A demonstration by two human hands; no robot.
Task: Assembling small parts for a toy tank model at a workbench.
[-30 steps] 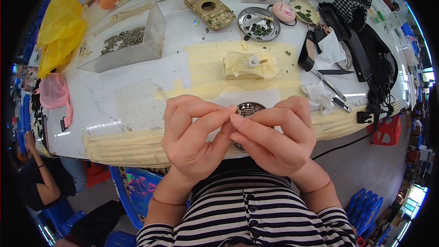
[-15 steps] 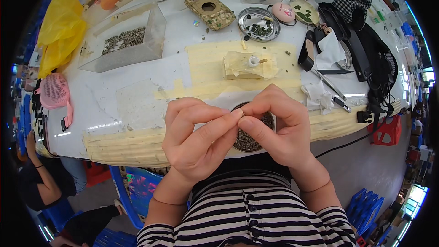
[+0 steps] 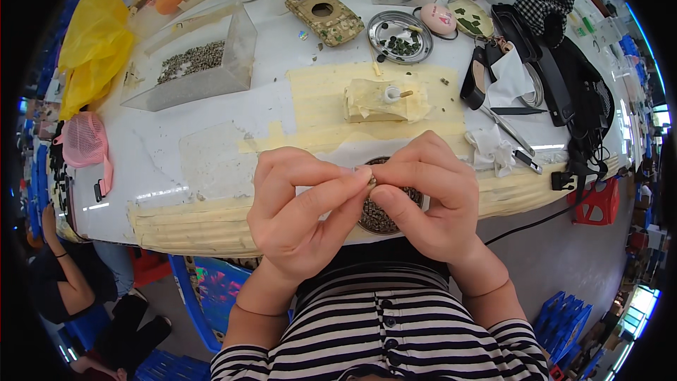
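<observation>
My left hand (image 3: 300, 212) and my right hand (image 3: 430, 194) meet fingertip to fingertip above the table's front edge. Together they pinch one tiny dark part (image 3: 371, 180), mostly hidden by the fingers. Right under them a round dish (image 3: 377, 217) full of small dark pieces rests at the table's near edge, partly covered by my right hand. A lump wrapped in yellowish tape with a small white fitting (image 3: 384, 101) lies just beyond the hands on taped paper.
A clear tray of grey bits (image 3: 194, 67) stands at the back left, a metal dish of green pieces (image 3: 400, 32) at the back. Yellow bag (image 3: 92, 49) far left, tweezers (image 3: 509, 130) and black bags (image 3: 564, 77) at the right. Another person (image 3: 63, 275) sits lower left.
Both hands have shifted slightly right and away from me, and the fingertips have closed tighter on the small part. The dish under them shows a little more.
</observation>
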